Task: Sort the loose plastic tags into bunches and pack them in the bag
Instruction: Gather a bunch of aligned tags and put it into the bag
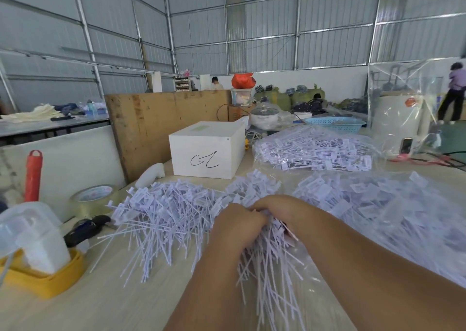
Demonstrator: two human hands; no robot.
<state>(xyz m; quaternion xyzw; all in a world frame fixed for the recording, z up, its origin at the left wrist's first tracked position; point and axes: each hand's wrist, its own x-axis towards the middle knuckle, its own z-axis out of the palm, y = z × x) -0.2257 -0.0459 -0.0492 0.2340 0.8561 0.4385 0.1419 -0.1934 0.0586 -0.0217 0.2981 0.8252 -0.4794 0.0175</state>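
Gripping tag bunch [267,255], both hands [254,219]

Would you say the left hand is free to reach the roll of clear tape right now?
Probably not yet: the left hand and right hand both grip a bunch of tags. The path to the tape roll looks open.

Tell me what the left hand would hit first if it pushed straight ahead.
Likely the tag heads piled just beyond the left hand, then probably the white box farther back; depth is hard to judge here.

Fingertips of both hands [254,219] are buried in the bunch of tags [272,260].
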